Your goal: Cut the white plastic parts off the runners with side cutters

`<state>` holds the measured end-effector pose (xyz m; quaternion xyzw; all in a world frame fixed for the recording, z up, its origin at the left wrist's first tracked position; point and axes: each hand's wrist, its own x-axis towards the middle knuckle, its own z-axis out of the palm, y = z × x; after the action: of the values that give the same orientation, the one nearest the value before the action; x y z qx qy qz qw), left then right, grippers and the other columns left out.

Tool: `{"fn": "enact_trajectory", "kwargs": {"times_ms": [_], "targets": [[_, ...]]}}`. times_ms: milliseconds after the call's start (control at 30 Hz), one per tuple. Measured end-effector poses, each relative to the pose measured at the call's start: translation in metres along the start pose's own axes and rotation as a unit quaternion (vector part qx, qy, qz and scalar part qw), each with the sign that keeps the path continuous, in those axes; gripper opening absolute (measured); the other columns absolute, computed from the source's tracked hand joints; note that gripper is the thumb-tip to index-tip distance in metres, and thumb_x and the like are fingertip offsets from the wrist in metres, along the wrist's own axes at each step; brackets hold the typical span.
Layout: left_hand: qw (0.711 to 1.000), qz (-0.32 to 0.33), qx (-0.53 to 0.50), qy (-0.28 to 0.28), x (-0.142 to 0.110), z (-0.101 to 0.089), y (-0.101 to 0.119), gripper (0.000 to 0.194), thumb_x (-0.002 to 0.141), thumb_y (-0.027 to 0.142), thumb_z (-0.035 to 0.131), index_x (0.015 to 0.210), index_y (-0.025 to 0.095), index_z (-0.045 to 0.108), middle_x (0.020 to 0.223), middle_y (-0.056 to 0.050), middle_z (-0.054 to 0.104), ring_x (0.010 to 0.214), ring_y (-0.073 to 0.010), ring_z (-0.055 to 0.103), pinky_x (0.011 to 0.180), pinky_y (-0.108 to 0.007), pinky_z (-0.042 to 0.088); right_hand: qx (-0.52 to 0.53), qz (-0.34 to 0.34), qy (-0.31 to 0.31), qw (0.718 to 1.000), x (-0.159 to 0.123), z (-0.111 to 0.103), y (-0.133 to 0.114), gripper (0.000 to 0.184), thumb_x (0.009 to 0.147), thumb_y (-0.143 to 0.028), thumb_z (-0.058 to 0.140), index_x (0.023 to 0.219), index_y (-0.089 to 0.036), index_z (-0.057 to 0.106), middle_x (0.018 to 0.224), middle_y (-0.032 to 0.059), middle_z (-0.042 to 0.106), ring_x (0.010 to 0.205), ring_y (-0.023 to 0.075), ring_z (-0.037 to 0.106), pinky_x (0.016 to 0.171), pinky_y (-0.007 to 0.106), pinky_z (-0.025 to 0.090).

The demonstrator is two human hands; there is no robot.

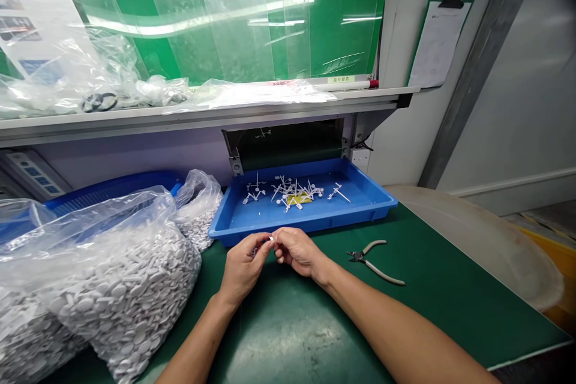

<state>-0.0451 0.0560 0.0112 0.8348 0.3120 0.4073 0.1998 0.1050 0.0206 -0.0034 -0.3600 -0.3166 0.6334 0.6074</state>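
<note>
The left hand (245, 267) and right hand (299, 252) meet over the green bench mat (288, 336), their fingertips pinching a small white plastic piece (271, 239) (mostly hidden by the fingers) just in front of the near rim of a blue tray (355, 192) holding white moulded runners (292, 192). Side-cutting pliers (371, 262) lie to the right; a clear bag of white plastic discs (121, 294) slumps to the left.

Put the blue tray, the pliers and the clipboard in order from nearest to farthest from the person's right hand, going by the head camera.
From the right hand:
1. Blue tray: just ahead of it.
2. Pliers: off to its right.
3. Clipboard: far ahead, upper right.
</note>
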Motion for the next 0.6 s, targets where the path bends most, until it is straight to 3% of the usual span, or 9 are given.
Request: {"fn": "enact_trajectory", "kwargs": {"times_ms": [167, 367, 600], "targets": [[1.000, -0.006, -0.001, 0.014, 0.000, 0.001, 0.001, 0.019, 0.090, 0.033, 0.058, 0.098, 0.021, 0.069, 0.092, -0.002, 0.072, 0.081, -0.0169, 0.066, 0.076, -0.025, 0.049, 0.002, -0.006, -0.003, 1.000, 0.000, 0.001, 0.002, 0.023, 0.065, -0.033, 0.071, 0.077, -0.014, 0.064, 0.066, -0.0006, 0.059, 0.055, 0.0083, 0.051, 0.052, 0.022, 0.040], [0.995, -0.066, -0.064, 0.037, 0.001, 0.003, 0.007, 0.020, 0.088, 0.035, 0.059, 0.093, 0.019, 0.069, 0.088, -0.002, 0.072, 0.079, -0.0172, 0.066, 0.073, -0.024, 0.050, 0.006, -0.009, 0.005, 1.000, -0.001, 0.003, 0.001, 0.022, 0.063, -0.030, 0.071, 0.078, -0.014, 0.064, 0.065, -0.0008, 0.059, 0.054, 0.0082, 0.052, 0.050, 0.021, 0.041], [0.989, -0.093, -0.114, 0.031, 0.002, 0.005, 0.015, 0.023, 0.087, 0.037, 0.061, 0.092, 0.017, 0.070, 0.085, -0.004, 0.072, 0.078, -0.0182, 0.065, 0.073, -0.026, 0.051, 0.006, -0.021, 0.009, 1.000, 0.000, 0.002, -0.001, 0.027, 0.060, -0.028, 0.075, 0.081, -0.014, 0.066, 0.064, 0.0001, 0.061, 0.059, 0.0095, 0.056, 0.057, 0.021, 0.047]]}}
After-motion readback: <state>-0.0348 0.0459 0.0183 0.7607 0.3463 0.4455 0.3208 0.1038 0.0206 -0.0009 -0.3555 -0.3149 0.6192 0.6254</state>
